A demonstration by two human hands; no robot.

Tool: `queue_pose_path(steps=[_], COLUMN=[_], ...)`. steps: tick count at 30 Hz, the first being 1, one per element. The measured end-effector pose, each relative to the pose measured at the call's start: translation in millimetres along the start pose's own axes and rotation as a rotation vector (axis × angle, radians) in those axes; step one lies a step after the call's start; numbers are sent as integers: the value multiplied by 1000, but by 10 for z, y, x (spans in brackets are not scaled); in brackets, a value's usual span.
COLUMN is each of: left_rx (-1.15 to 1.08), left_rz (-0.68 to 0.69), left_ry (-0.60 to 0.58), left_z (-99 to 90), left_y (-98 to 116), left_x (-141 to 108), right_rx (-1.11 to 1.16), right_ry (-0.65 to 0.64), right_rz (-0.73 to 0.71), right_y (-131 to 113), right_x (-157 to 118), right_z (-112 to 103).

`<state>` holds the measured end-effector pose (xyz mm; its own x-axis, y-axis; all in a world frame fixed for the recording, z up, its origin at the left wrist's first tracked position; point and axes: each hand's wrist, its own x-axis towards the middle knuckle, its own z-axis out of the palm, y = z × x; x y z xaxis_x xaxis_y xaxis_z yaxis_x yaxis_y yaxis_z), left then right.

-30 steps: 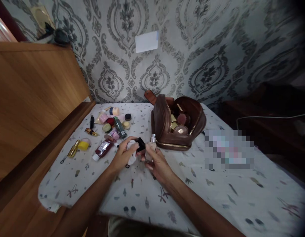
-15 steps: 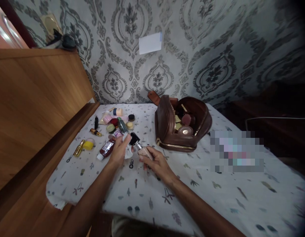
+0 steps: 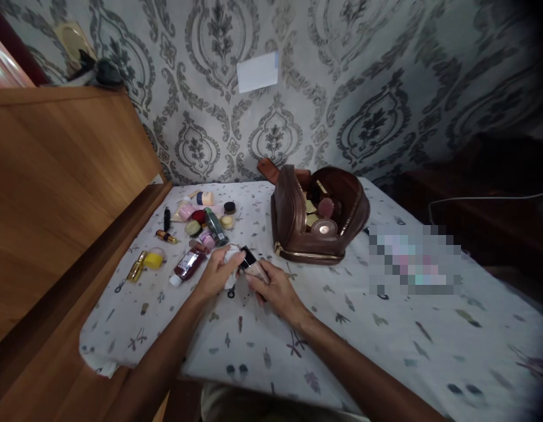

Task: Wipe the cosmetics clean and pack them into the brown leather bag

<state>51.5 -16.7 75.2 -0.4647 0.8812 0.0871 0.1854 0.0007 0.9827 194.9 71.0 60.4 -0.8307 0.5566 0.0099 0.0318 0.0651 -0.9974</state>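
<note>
My right hand is closed around a foundation bottle with a pinkish-beige body, tilted to the upper left. A black cap sits against the bottle's top end. The fingers of my left hand are closed on a crumpled white tissue, the thumb touching the cap. Part of the tissue is hidden behind the fingers. Left of that hand lies a dark red bottle with a white cap. Just beyond it is a green bottle.
An open brown toiletry bag with cosmetics inside stands right of centre. Several small jars, tubes and a yellow-lidded pot lie at the left. A pixelated item is on the right. A wooden cabinet borders the table's left side.
The black cap and the bottle have come together; the metallic neck between them no longer shows. My view has shifted slightly, moving the scene a little to the left.
</note>
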Motion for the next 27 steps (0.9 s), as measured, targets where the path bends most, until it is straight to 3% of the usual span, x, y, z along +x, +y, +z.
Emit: queue_pose_path(steps=[4,8,11,13,15,21,27], left_rx=[74,168,174,206,287,492,533], left_rz=[-5,36,78,91,150,457,660], left_ry=[42,125,282,424,489,442,197], left_z=[9,39,73,94,109,170,358], left_y=[27,51,51,34,13,12,30], left_x=[18,22,4,-12,-24,-74,-211], right_rx=[88,298,422,471,492,492,671], right_ry=[-40,-47,-12,8,4,-15,162], right_rz=[-17,115,203,215,194,96,144], right_y=[-1,26,61,76,80,96,75], right_x=[1,19,41,47,41,22,93], right_z=[18,63,87,92,94,114,35])
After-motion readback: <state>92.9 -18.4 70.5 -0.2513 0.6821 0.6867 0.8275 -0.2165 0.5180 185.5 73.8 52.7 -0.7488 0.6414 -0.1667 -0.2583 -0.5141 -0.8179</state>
